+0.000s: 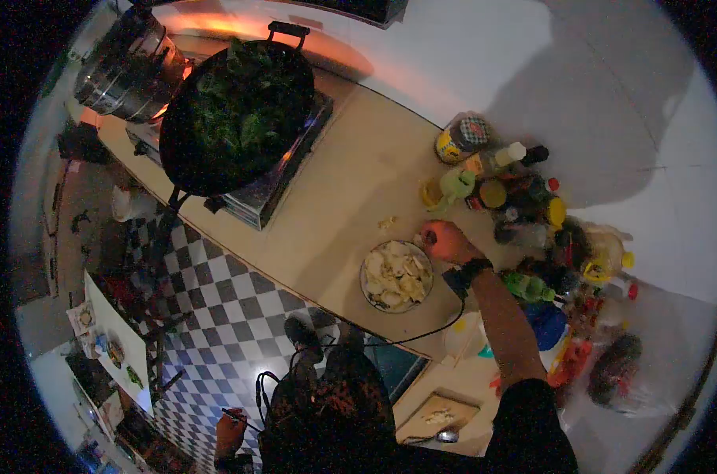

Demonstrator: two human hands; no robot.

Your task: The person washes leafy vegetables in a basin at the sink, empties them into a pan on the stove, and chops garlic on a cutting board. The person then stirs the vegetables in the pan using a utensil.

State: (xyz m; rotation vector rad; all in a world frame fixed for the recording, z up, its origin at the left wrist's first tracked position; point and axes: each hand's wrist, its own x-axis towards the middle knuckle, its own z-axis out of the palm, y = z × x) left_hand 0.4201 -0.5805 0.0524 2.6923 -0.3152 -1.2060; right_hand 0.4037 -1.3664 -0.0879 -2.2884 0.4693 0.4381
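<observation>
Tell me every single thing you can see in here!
Stove: 1, silver, on counter
Wok: 1, black, on stove
Greens: 1 heap, green, in wok
Metal pot: 1, silver, left of wok
Bowl: 1, whitish, on counter
Slices: many, cream, in bowl
Bottles: many, mixed colours, right
Jar: 1, yellow-labelled, by bottles
Board: 1, tan, near bottom
Tiled floor: 1, black-and-white, below counter
Table: 1, pale, lower left
Right hand: 1, black wristband, beside bowl
Left hand: 1, dimly lit, lower left

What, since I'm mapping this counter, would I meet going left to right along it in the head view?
Metal pot → wok of dark greens → bowl of pale pieces → right hand → green bottle → yellow-capped bottle.
</observation>
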